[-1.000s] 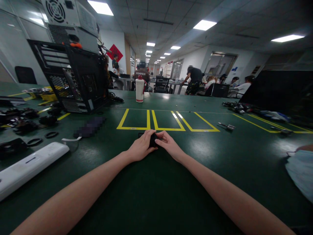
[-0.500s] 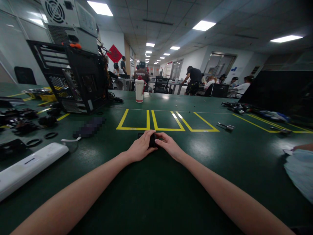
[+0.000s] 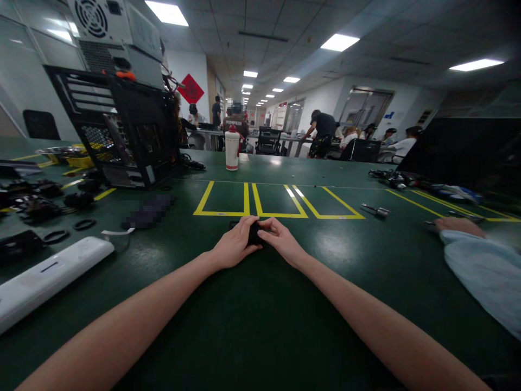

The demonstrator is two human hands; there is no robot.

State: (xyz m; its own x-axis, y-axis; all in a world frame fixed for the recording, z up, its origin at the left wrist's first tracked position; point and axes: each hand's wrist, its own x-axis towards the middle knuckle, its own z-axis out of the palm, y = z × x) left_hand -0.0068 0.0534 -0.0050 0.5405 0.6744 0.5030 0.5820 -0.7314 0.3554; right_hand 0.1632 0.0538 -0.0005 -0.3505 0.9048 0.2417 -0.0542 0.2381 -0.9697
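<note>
A small black object [image 3: 254,234] sits between my two hands at the middle of the green table [image 3: 260,315]; its kind is mostly hidden by the fingers. My left hand [image 3: 236,243] is wrapped over it from the left, with a dark part showing behind the fingers. From the right, my right hand [image 3: 280,239] pinches its near edge with thumb and fingers. Just beyond the hands, yellow tape [image 3: 280,215] marks several outlines on the table.
At left stand a black computer case [image 3: 138,130] and a white power strip [image 3: 57,277], with black rings [image 3: 84,224] beside it. A white cup [image 3: 232,151] stands farther back. At right are a metal tool [image 3: 376,210] and another person's hand [image 3: 459,225] in a light blue sleeve.
The other person's hand and sleeve at the right have moved inward over the table, with a thin tool now showing by the fingers. My hands stay practically where they were.
</note>
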